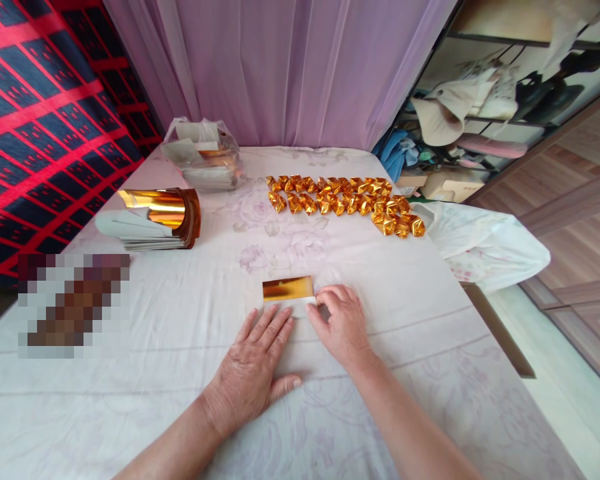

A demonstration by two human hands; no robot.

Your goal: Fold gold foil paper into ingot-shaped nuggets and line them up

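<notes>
A small sheet of gold foil paper (287, 288) lies in front of me on the tablecloth, with a pale strip along its near edge. My left hand (250, 367) rests flat, palm down, its fingertips pressing at that pale edge and its thumb stretched to the right. At the sheet's right end, my right hand (343, 323) has curled fingers, with thumb and forefinger on the paper's corner. Further back on the right sit rows of folded gold foil paper pieces (347, 203). A stack of gold and grey-white foil sheets (163, 217) stands curled at the left.
Behind the stack is a clear plastic bag (205, 157) holding more sheets. A blurred patch (73, 307) covers something at the left edge. A white plastic bag (490, 243) hangs beyond the table's right side, near a shelf with caps and shoes (550, 100). A purple curtain (280, 73) closes the back.
</notes>
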